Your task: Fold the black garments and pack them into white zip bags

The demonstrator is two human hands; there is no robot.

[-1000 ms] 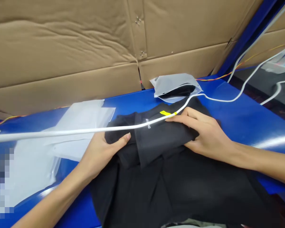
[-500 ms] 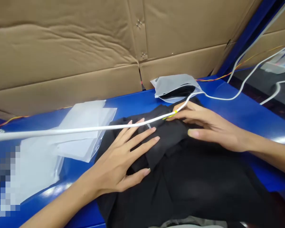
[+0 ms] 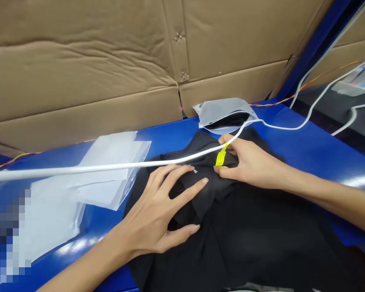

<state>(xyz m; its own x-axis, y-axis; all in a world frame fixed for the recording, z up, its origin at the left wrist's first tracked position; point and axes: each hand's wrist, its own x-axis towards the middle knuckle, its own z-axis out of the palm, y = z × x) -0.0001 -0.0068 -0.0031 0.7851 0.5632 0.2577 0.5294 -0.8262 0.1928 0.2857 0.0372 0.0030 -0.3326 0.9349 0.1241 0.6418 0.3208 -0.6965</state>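
A black garment (image 3: pixel 255 227) lies bunched over the blue table, with small white lettering near its folded upper part. My left hand (image 3: pixel 158 207) rests on the cloth beside the lettering, fingers spread. On the other side, my right hand (image 3: pixel 249 162) closes thumb and fingers on a fold of the garment; some fingertips are hidden. A white cable (image 3: pixel 170 162) runs across the view above the cloth and passes in front of both hands' fingers. Its yellow tag (image 3: pixel 220 157) hangs in front of the right hand's grip, close to the thumb tip.
Behind the garment stands a frosted plastic bag (image 3: pixel 225 111) with something black inside. White plastic bags (image 3: pixel 109 170) lie at left on the blue table (image 3: pixel 167 138). Cardboard (image 3: pixel 109 61) walls the back. Red and yellow wires (image 3: pixel 270 104) and more white cable are at right.
My right hand has moved left and its thumb and fingers have closed on the cloth. The left fingers have bent slightly, the fabric has shifted, and the yellow tag now shows more fully.
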